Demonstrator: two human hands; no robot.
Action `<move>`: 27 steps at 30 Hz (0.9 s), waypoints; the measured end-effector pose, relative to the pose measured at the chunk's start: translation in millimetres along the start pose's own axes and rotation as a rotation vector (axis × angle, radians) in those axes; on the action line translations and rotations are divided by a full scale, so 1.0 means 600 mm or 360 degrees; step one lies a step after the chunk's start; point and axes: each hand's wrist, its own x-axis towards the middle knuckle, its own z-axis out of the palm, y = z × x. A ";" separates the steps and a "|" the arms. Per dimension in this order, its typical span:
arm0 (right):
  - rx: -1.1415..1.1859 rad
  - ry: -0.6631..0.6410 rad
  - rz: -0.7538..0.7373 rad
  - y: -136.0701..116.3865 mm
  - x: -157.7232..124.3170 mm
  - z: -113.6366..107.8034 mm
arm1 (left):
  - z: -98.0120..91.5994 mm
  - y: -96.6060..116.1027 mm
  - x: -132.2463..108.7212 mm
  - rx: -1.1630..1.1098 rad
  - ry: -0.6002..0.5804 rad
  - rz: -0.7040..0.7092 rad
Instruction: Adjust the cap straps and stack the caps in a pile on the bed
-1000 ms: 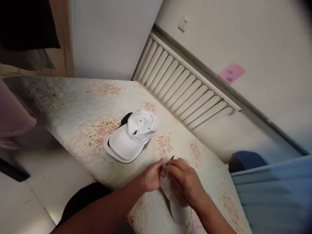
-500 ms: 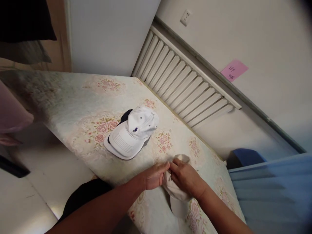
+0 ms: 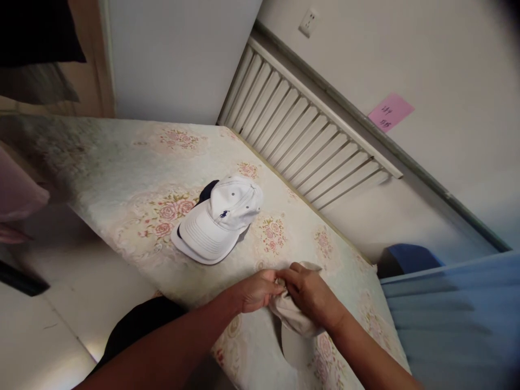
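Observation:
A beige cap (image 3: 298, 319) rests on the flowered table cover (image 3: 146, 168), its brim toward the lower edge of the view. My left hand (image 3: 260, 291) is closed on the left edge of this cap, fingers pinched at its rim. My right hand (image 3: 311, 295) lies over the cap's crown and grips the same spot, its fingertips touching those of my left hand. Up and to the left sits a white cap (image 3: 233, 208) with a small dark blue logo, stacked over a darker cap (image 3: 208, 192) that mostly stays hidden.
A white radiator (image 3: 304, 124) runs along the wall behind the table. Blue cloth (image 3: 455, 314) hangs at the right, near a dark blue object (image 3: 410, 260). Pink cloth (image 3: 18, 184) is at the far left. A pink note (image 3: 390, 112) is on the wall.
The fingers of both hands have shifted slightly at the beige cap's edge, still gripping it. The whole view has moved a little; the white cap stays in place on the table.

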 end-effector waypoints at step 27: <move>0.1088 0.0017 0.0289 0.007 0.003 -0.018 | 0.008 0.005 -0.002 0.0440 0.0262 0.0213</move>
